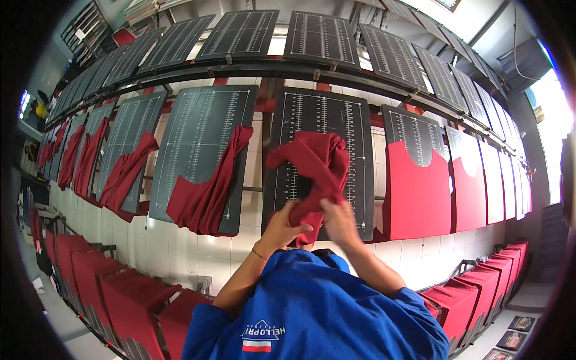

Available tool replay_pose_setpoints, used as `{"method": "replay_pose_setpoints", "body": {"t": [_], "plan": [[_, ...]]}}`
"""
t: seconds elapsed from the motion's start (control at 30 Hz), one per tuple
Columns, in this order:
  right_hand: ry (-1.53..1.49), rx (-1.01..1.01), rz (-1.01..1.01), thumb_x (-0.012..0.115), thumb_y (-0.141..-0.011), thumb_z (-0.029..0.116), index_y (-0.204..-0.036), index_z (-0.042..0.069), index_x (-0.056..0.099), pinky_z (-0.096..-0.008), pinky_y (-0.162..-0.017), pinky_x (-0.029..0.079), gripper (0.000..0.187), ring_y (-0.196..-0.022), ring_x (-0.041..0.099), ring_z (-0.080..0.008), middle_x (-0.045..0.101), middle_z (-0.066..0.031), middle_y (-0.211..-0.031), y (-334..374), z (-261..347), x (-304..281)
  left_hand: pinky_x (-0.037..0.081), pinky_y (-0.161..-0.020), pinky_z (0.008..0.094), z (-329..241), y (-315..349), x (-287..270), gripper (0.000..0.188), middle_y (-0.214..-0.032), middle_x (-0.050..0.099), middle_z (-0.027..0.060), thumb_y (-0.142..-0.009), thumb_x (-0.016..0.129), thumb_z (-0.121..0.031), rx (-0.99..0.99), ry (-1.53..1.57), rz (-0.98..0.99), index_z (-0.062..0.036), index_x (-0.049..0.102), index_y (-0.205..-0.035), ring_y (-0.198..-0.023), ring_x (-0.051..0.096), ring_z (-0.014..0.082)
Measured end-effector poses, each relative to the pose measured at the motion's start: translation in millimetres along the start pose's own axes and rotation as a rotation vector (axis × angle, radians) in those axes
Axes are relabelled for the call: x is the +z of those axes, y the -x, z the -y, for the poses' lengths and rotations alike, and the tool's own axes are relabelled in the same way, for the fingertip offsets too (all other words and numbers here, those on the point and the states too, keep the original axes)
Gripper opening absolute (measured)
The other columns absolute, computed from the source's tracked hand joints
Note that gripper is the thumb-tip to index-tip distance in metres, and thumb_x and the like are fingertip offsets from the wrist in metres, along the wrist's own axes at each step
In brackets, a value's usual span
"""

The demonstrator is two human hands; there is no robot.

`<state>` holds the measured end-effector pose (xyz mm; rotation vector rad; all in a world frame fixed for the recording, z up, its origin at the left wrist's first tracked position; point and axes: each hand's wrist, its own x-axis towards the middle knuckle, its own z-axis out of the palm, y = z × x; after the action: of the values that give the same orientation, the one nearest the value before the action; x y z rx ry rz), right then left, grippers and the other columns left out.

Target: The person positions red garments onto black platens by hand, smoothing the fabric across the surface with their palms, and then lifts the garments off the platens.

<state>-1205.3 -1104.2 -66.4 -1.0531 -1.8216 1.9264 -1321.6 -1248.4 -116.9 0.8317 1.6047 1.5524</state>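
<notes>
A crumpled dark red cut fabric panel [321,159] lies bunched over the black printing board [354,114] in front of me. Its lower end hangs off the board's near edge, between my hands. My left hand [284,227] grips that lower part, thumb stretched across the cloth. On the other side of the fold, my right hand [339,219] is closed at the cloth's edge, somewhat smeared by motion. White ruler marks run along the board on both sides of the fabric.
To the left, a similar board [198,114] carries a loosely folded red panel [210,192]. On the right, a red panel [417,198] is spread flat on its board. A dark rail [264,66] crosses behind. Red-covered boards [129,300] stand in a row at my back.
</notes>
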Motion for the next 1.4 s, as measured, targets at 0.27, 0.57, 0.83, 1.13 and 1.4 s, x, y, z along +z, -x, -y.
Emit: {"method": "replay_pose_setpoints", "body": {"t": [0.27,0.57,0.83,1.13,1.4], "plan": [[-0.66,-0.624,-0.105,0.054,-0.098,0.023,-0.119,0.001,0.06,-0.0524,-0.109,0.045,0.031,-0.119,0.06,-0.034,0.063,-0.0178,-0.127,-34.7,184.6,-157.2,0.051,-0.081,0.039,56.3,-48.1,-99.1,0.019,-0.092,0.068,0.0157,-0.092,0.048,0.002,0.183,-0.424,-0.506,0.0018,0.064,-0.101,-0.091,0.064,0.023],[-0.864,-0.658,-0.275,0.044,-0.102,0.015,-0.114,-0.002,0.061,-0.0496,-0.105,0.05,0.027,-0.114,0.064,-0.0316,0.067,-0.0199,-0.118,-155.1,267.8,-261.1,0.05,-0.085,0.0355,-294.1,-99.6,-138.8,0.015,-0.094,0.068,0.0116,-0.094,0.063,-0.01,1.053,-0.697,-1.014,0.0015,0.065,-0.104,-0.09,0.064,0.0243],[-0.721,-0.411,-0.24,0.045,-0.103,0.02,-0.128,-0.002,0.059,-0.0419,-0.104,0.049,0.036,-0.117,0.063,-0.0274,0.065,-0.0153,-0.128,-51.6,151.4,-237.8,0.043,-0.056,0.0316,-207.0,45.1,-87.0,0.015,-0.07,0.058,0.0077,-0.072,0.065,0.003,0.809,-0.816,-0.501,-0.0044,0.064,-0.085,-0.062,0.057,0.023],[-0.959,0.128,-0.271,0.048,-0.104,0.022,-0.126,0.002,0.058,-0.0443,-0.101,0.051,0.031,-0.114,0.065,-0.0278,0.067,-0.0132,-0.125,-33.6,-71.7,-201.0,0.052,-0.064,0.0394,-24.9,79.4,-79.5,0.026,-0.08,0.065,0.0133,-0.071,0.074,0.002,0.243,-0.816,-0.278,-0.0029,0.065,-0.095,-0.075,0.066,0.0345],[-0.555,0.501,-0.217,0.045,-0.105,0.033,-0.131,0.009,0.06,-0.0394,-0.09,0.055,0.038,-0.106,0.068,-0.0241,0.068,-0.0092,-0.127,22.5,-162.4,-216.3,0.051,-0.09,0.0384,105.9,90.6,-91.5,0.073,-0.121,0.065,0.0195,-0.089,0.077,-0.038,-0.243,-0.377,0.057,0.0029,0.049,-0.143,-0.102,0.064,0.027]]}}
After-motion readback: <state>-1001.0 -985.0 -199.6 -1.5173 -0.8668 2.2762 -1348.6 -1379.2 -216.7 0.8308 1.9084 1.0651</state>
